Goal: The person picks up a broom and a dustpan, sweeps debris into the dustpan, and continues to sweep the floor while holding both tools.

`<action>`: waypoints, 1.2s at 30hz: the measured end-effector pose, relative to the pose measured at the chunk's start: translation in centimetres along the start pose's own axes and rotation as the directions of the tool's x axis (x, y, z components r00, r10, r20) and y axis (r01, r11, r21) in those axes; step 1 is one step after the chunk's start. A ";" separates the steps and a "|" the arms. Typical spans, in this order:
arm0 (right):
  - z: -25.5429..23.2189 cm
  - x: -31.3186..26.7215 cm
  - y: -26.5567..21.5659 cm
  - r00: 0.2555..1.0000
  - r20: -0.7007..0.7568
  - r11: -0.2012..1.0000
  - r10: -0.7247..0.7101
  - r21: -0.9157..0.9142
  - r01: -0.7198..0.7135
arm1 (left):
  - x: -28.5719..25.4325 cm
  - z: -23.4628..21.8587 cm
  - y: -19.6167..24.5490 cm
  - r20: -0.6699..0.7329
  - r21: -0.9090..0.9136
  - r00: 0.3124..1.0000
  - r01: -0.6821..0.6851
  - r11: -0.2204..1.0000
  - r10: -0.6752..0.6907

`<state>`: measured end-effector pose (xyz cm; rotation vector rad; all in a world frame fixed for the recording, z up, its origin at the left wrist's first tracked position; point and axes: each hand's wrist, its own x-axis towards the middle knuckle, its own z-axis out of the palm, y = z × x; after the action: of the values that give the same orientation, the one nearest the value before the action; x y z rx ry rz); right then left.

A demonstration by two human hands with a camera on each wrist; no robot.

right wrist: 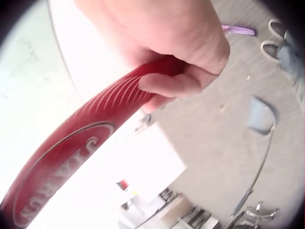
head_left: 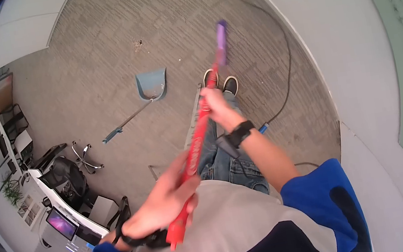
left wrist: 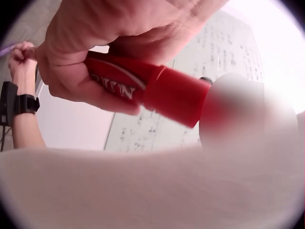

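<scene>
A broom with a red handle (head_left: 196, 145) and a purple head (head_left: 221, 43) runs diagonally in front of the body in the head view. My left hand (head_left: 165, 195) grips it near its upper end, fingers curled round the lettered part in the left wrist view. Further down the handle, my right hand (head_left: 216, 105) wraps round it, just past the white stripes in the right wrist view. The purple head is blurred, out beyond the shoes. A blue-grey dustpan (head_left: 141, 87) with a long handle lies on the carpet, with bits of debris in it.
A small pile of debris (head_left: 138, 45) lies on the carpet beyond the dustpan. A black cable (head_left: 289, 54) curves along the floor by the right wall. Office chairs (head_left: 64, 174) and a desk with a monitor (head_left: 62, 223) stand at left.
</scene>
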<state>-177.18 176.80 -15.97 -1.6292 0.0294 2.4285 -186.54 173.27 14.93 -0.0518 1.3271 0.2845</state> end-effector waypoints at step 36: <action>7.9 2.9 -2.5 0.969 -0.026 0.947 -0.245 -0.223 0.233 | -1.6 -4.9 0.7 -0.116 -0.398 0.955 -0.298 0.867 0.274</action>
<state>-184.95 180.81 -15.34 -1.6746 -0.4173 2.2673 -191.67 172.67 15.34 -0.2211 1.3102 0.8230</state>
